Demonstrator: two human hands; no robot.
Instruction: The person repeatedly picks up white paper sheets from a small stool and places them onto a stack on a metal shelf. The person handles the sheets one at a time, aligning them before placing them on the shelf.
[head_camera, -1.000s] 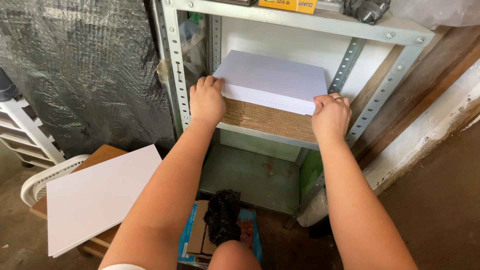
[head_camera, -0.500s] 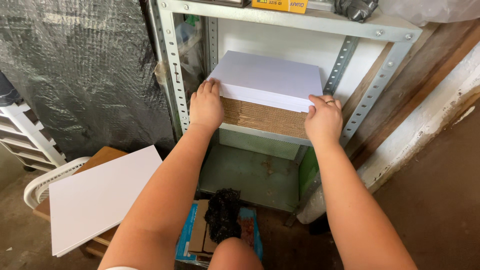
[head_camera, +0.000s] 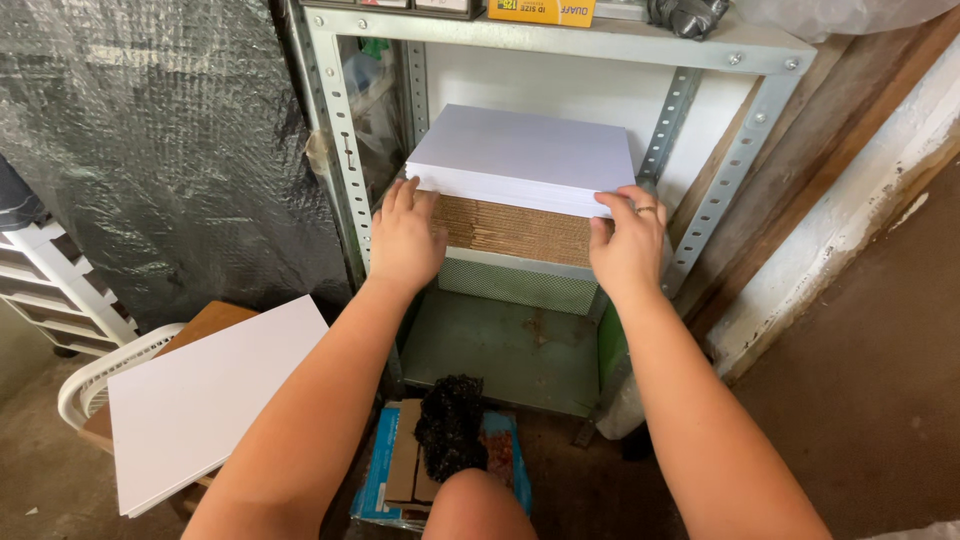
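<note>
On the metal rack's middle shelf sits a stack of white boards, resting on a pile of brown corrugated cardboard. The stack lies straight ahead of both hands, its long axis running left to right across the shelf, front edge facing the person. The left hand lies flat with its fingers together against the stack's near left corner and the cardboard below it. The right hand has fingertips on the stack's front right edge, thumb underneath, lightly pinching that edge; a ring shows on one finger. Both hands are about equally near, one at each front corner. Below the shelf, a green lower shelf holds rust marks. To the left, a separate white board lies over a wooden surface and a white plastic basket. Bubble wrap covers the wall on the left.
</note>
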